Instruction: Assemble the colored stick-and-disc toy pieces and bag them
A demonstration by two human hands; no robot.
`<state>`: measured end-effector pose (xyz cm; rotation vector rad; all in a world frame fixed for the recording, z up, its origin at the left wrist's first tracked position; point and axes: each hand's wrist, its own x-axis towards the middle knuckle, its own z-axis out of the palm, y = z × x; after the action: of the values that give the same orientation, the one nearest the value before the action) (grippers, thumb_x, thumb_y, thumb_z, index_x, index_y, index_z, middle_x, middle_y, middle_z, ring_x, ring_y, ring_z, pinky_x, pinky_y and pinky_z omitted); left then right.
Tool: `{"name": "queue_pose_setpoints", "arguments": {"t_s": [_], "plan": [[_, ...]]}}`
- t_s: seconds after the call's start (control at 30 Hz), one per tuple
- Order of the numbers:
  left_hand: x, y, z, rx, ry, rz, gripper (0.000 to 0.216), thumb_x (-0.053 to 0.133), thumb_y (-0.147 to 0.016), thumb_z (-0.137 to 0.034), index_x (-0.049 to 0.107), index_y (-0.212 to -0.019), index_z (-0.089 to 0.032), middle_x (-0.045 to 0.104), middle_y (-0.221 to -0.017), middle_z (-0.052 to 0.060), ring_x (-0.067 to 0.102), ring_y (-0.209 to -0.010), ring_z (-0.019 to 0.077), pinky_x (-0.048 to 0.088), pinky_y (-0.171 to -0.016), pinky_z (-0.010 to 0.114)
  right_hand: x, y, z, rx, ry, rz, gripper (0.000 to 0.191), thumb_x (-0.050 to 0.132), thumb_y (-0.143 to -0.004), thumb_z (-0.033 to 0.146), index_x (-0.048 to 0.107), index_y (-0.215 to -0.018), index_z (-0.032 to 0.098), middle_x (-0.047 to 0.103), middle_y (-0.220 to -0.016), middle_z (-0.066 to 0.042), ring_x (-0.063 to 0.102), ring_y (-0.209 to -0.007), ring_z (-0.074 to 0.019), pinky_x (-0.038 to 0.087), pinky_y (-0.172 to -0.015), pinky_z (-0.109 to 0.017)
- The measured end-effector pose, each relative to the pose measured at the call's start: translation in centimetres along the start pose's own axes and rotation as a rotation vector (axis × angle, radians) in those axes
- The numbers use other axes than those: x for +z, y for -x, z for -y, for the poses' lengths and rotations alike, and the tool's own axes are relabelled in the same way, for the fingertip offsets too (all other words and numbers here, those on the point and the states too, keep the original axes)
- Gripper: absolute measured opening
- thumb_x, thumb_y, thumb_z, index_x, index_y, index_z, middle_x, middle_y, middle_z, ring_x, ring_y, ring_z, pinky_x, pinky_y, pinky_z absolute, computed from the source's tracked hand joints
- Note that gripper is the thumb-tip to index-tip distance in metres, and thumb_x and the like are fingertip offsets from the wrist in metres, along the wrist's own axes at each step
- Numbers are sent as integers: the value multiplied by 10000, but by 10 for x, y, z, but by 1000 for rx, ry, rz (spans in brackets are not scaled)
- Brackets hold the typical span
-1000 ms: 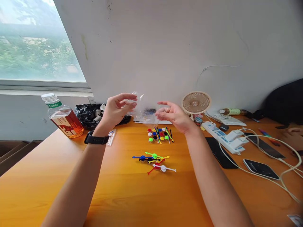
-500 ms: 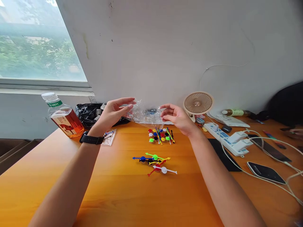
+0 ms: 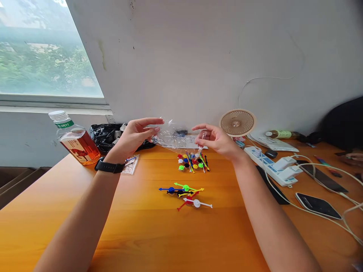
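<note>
A clear plastic bag (image 3: 176, 138) is stretched in the air between my two hands, above the far part of the table. My left hand (image 3: 139, 132), with a black watch on its wrist, pinches the bag's left side. On the other side my right hand (image 3: 215, 140) has its fingers curled round the bag's edge. Beneath the bag lies a group of coloured round pieces and arrows (image 3: 193, 163). Closer to me are several arrow spinners (image 3: 185, 194) in blue, green, yellow, black, red and white, loosely overlapping on the table.
A tea bottle (image 3: 78, 139) stands at the left, beside a black plastic bag (image 3: 103, 136). A small clear packet (image 3: 131, 164) lies near my left wrist. At the right are a fan (image 3: 237, 123), a power strip (image 3: 269, 166), cables and a phone (image 3: 318, 205).
My right hand has shifted slightly right, drawing its side of the clear bag along. My left hand has hardly moved, and the spinners lie as before.
</note>
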<state>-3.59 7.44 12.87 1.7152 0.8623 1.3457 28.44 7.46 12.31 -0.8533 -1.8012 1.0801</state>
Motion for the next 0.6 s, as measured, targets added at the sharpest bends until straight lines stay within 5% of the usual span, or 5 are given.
{"name": "queue_pose_setpoints", "arguments": {"t_s": [0.13,0.27,0.37,0.5,0.6], "plan": [[3,0,0,9,-7,5,433,862,-841,-345,805,-1254,-228,762,-1296,129,708,-776,131,546,-581,233,1,0,-2,-19,55,60,523,867,-852,389,693,-1332,274,701,-882,2,674,-804,-161,589,-761,-303],[1,-1,5,22,7,12,443,877,-823,-316,800,-1248,-219,765,-1273,135,711,-765,129,574,-628,255,2,1,0,-58,13,-4,331,800,-917,459,753,-1149,228,674,-772,0,641,-717,-155,576,-690,-302],[-2,-1,4,30,19,35,481,882,-817,-305,778,-1277,-210,764,-1246,135,718,-776,131,585,-641,252,-10,9,8,-46,56,117,311,811,-909,451,754,-1096,208,713,-822,-23,667,-746,-160,584,-722,-311],[3,3,-5,-24,-4,238,522,893,-806,-299,755,-1298,-194,779,-1134,116,716,-774,127,599,-673,237,-22,16,18,-26,23,471,704,897,-793,523,668,-1384,216,749,-1163,-102,711,-1019,-222,589,-894,-355],[14,6,-12,-48,-30,413,531,900,-796,-317,757,-1293,-194,784,-1075,107,719,-790,141,605,-685,237,-9,12,18,8,-40,368,619,775,-887,630,698,-1331,205,752,-1152,-110,711,-1006,-215,579,-876,-333]]}}
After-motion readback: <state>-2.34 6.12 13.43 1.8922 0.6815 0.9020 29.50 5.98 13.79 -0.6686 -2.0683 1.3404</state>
